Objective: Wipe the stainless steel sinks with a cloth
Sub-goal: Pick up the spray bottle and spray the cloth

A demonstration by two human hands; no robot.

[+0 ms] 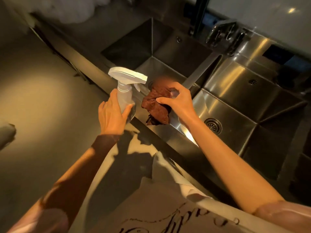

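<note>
Two stainless steel sinks lie side by side: the far sink (170, 52) is in shadow, the near sink (235, 115) gleams and shows a round drain (213, 126). My right hand (178, 102) grips a bunched brown cloth (156, 106) over the front rim between the two basins. My left hand (112, 113) holds a clear spray bottle (125, 91) with a white trigger head, just left of the cloth above the counter edge; its nozzle points toward the sinks.
A dark faucet column (199, 15) rises behind the sinks, with a blurred metal spout (225, 36) beside it. A steel divider (202, 69) separates the basins. The floor (42, 98) lies to the left, and my pale apron (151, 207) hangs below.
</note>
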